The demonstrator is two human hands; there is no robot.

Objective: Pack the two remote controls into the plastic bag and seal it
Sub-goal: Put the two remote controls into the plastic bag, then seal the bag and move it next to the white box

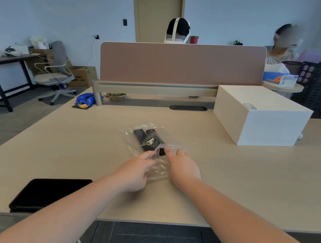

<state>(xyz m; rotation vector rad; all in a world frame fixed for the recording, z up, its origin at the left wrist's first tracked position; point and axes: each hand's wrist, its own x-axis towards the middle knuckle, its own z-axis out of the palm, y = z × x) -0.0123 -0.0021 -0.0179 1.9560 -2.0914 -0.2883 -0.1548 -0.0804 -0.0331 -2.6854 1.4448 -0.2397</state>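
Note:
A clear plastic bag (133, 138) with a red zip strip lies in the middle of the beige desk (229, 179). Two black remote controls sit side by side inside it, the left remote (140, 136) and the right remote (155, 135), their near ends by the bag's mouth. My left hand (135, 171) pinches the near left edge of the bag's mouth. My right hand (183, 168) presses fingers on the zip strip at the right. The near part of the bag is partly hidden between my hands.
A black tablet (47, 192) lies at the near left edge of the desk. A large white box (260, 114) stands at the far right. A blue snack packet (87, 99) lies at the far left by the brown divider (182, 64). Two persons sit behind it.

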